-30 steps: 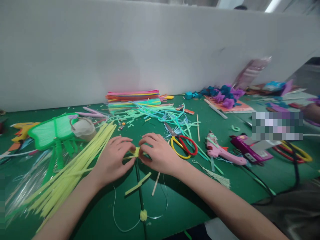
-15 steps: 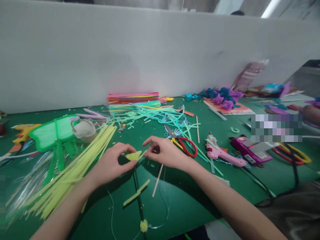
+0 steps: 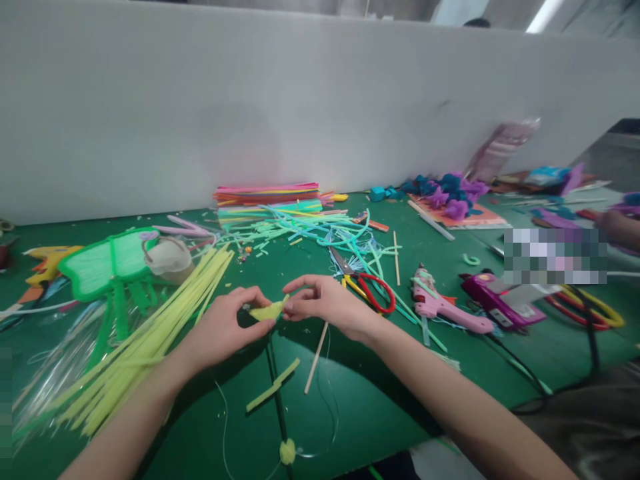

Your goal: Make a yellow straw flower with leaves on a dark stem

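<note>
A small yellow leaf-like piece of pipe cleaner (image 3: 265,311) is held up above the green table. My left hand (image 3: 225,327) pinches it between thumb and fingers from the left. At its right tip, my right hand (image 3: 323,301) has thumb and forefinger closed on the thin end. Below them on the table lie short bent yellow pipe cleaners (image 3: 273,387) and a thin wooden stick (image 3: 316,360). A yellow fuzzy ball (image 3: 287,451) sits nearest me with a clear thread around it. Beside my left forearm is a bundle of long yellow pipe cleaners (image 3: 150,333).
Red-and-yellow scissors (image 3: 370,287) and a pink glue gun (image 3: 445,310) lie to the right. A green butterfly-like piece (image 3: 113,263) and yellow glue gun (image 3: 47,267) are left. Coloured pipe cleaners (image 3: 267,193) line the white partition (image 3: 300,100). Another person's hand (image 3: 620,227) is at far right.
My right fingers have moved slightly left and closed on the tip of the yellow piece, which now bends upward there. My left hand has stayed nearly in place.
</note>
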A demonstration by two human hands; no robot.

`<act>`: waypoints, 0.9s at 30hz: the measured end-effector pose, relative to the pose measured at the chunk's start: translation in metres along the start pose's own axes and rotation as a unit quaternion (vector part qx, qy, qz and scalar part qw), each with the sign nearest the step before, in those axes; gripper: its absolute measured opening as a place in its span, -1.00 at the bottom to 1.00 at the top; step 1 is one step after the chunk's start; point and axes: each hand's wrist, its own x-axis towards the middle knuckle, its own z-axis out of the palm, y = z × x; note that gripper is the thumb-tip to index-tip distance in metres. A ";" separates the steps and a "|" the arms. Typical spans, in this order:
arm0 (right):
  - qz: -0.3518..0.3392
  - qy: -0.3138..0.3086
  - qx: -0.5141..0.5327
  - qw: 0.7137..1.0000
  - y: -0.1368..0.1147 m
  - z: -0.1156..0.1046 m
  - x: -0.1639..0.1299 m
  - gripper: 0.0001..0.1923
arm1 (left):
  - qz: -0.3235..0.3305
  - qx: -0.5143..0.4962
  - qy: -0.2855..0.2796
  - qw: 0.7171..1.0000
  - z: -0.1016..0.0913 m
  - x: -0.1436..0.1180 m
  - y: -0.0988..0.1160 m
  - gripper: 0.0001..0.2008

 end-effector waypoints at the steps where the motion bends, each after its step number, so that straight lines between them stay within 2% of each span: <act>1: 0.007 0.003 0.008 1.000 -0.001 0.000 0.000 -0.71 | -0.002 -0.003 -0.001 1.000 0.000 0.000 0.000 -0.82; 5: 0.041 0.014 0.038 0.998 -0.003 0.001 0.000 -0.81 | -0.009 -0.008 -0.004 1.000 0.000 0.000 0.000 -0.81; 9: 0.036 0.027 0.035 0.998 -0.003 0.004 0.001 -0.78 | -0.012 -0.004 -0.004 1.000 0.000 0.001 -0.001 -0.78; 13: -0.007 0.070 -0.033 0.997 0.002 0.009 0.003 -0.86 | -0.018 0.001 -0.003 1.000 0.001 0.001 -0.003 -0.74; 17: -0.066 0.104 -0.147 0.981 0.008 0.014 0.003 -0.92 | -0.015 0.002 0.003 1.000 0.002 0.001 -0.005 -0.73; 20: -0.132 0.119 -0.247 0.953 0.010 0.015 0.001 -0.94 | -0.010 -0.003 0.004 1.000 0.003 0.001 -0.006 -0.73; 23: -0.182 0.130 -0.348 0.910 0.011 0.016 -0.003 -0.93 | -0.009 -0.006 0.007 1.000 0.004 0.002 -0.007 -0.74; 25: -0.214 0.127 -0.431 0.867 0.011 0.017 -0.006 -0.90 | -0.010 -0.007 0.005 1.000 0.004 0.002 -0.007 -0.75; 27: -0.247 0.114 -0.522 0.808 0.013 0.018 -0.008 -0.86 | -0.010 -0.009 0.003 1.000 0.004 0.002 -0.008 -0.75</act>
